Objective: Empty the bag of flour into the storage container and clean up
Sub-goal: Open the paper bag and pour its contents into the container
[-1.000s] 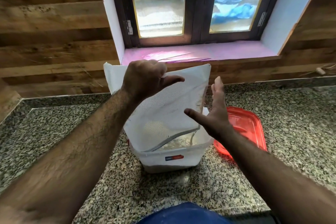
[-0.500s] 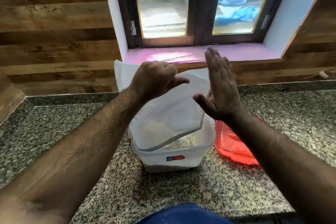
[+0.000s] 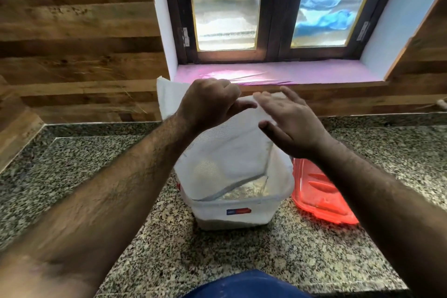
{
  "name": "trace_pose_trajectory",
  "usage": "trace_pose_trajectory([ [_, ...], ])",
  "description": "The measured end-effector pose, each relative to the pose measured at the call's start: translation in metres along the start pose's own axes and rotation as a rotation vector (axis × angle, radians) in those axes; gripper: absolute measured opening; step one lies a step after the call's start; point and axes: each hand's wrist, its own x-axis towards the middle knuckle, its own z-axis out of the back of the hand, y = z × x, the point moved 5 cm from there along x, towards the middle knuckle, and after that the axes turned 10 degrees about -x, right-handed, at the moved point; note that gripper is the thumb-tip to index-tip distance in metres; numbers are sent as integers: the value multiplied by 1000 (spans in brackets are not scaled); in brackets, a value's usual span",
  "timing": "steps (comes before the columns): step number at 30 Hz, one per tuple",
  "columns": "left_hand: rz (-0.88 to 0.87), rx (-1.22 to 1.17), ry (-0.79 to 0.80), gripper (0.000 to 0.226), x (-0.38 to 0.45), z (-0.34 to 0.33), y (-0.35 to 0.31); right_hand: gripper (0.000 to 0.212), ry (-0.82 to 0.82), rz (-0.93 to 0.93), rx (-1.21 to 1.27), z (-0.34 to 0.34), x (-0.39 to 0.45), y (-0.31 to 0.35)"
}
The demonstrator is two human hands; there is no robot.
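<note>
Left hand (image 3: 208, 104) gripped the upturned bottom edge of the white flour bag (image 3: 229, 152), fingers curled round it, thumb sticking out to the right. The bag hung mouth down inside the clear storage container (image 3: 242, 213), its open end low in the tub, and its top left corner stuck up past the left hand. Right hand (image 3: 290, 123) was spread flat, fingers straight, palm against the upper right side of the bag, touching it and pinching nothing. Pale flour showed through the container wall and under the bag mouth. The container stood on the granite desk (image 3: 242, 261) around mid-depth, nearer the back wall than the front edge. Red lid (image 3: 321, 196) lay flat on the desk just beside the container's right side, partly hidden by the right forearm. Window sill (image 3: 314, 72) with pink covering ran behind the hands. Blue fabric (image 3: 246, 285) sat at the front edge of the desk.
</note>
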Motion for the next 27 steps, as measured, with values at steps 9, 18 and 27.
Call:
trace_pose_trajectory([
  [9,58,-27,-68,56,-4,11,5,96,-220,-180,-38,-5,-14,10],
  [18,376,-120,-371,49,-3,63,37,105,-255,-876,678,-38,-48,-4],
  [27,398,-128,-340,47,-2,72,34,42,-298,-945,589,-35,-34,-27],
])
